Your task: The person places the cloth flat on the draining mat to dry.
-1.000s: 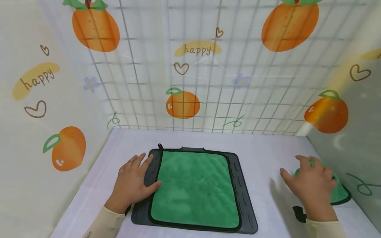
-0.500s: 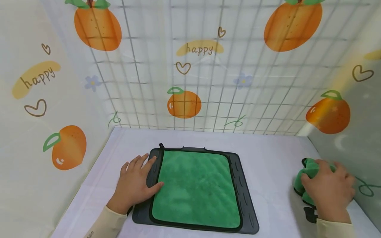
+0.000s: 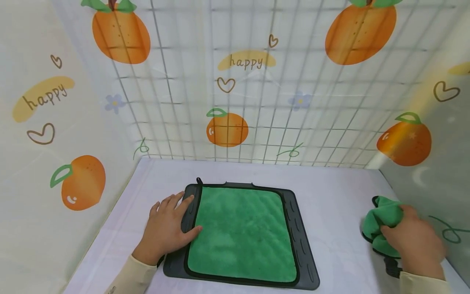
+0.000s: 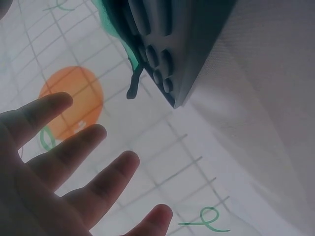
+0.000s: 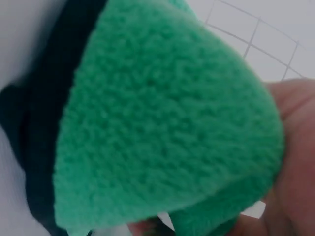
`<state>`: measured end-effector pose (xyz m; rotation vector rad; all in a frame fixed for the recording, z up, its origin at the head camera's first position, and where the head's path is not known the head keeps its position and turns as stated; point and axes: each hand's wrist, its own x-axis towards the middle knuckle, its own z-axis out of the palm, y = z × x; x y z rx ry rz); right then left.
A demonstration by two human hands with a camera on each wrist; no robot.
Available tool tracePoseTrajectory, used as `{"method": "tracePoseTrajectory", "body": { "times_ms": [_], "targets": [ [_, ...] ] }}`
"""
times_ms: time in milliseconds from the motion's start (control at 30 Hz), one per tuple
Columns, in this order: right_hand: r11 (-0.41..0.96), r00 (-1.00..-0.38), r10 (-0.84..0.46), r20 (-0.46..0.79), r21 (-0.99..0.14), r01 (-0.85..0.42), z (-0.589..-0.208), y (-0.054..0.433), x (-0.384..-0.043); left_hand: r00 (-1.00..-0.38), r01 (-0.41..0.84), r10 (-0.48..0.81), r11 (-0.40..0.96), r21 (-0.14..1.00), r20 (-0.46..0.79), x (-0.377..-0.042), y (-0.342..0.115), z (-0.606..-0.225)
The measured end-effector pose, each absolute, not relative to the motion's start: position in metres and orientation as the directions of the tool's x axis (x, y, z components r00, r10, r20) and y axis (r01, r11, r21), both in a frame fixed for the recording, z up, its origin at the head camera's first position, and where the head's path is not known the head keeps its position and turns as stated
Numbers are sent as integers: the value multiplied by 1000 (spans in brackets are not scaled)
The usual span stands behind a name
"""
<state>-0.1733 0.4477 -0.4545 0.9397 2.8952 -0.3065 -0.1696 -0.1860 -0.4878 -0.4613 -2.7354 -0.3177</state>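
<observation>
A flat green plush cloth (image 3: 242, 234) with black edging lies spread on a dark grey board (image 3: 304, 245). My left hand (image 3: 165, 230) is at the board's left side, fingers spread, its thumb reaching the cloth's edge. Those spread fingers (image 4: 91, 189) also show in the left wrist view, close to a corner of the board (image 4: 165, 59). At the far right of the table, my right hand (image 3: 416, 239) grips a second, bunched green cloth (image 3: 383, 216). Folds of this cloth (image 5: 162, 118) fill most of the right wrist view and hide most of the fingers.
The white table (image 3: 330, 192) ends at a back wall covered by a sheet (image 3: 176, 106) with a grid and orange prints. Similar sheets stand at the left and right. The right hand is close to the right sheet (image 3: 448, 196).
My right hand has moved right and down onto the bunched cloth and closed its fingers on it. The left hand and the spread cloth have hardly moved.
</observation>
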Motion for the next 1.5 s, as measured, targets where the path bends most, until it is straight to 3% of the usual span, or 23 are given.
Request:
{"method": "tracePoseTrajectory", "body": {
  "times_ms": [400,800,1200,1500],
  "targets": [
    [821,-831,538,-140,-136,554,-459,453,-173,-878,375,290,911,172,381,-168,-184,-487],
    [865,-881,472,28,-209,457,-443,443,-174,-870,394,298,899,191,392,-168,-182,-489],
    [939,-920,269,284,-288,185,-419,403,-168,-881,396,297,889,229,368,-168,-180,-492],
    [955,-891,114,440,-295,-23,-406,356,-169,-880,403,307,887,226,363,-168,-179,-495]
  ]
}}
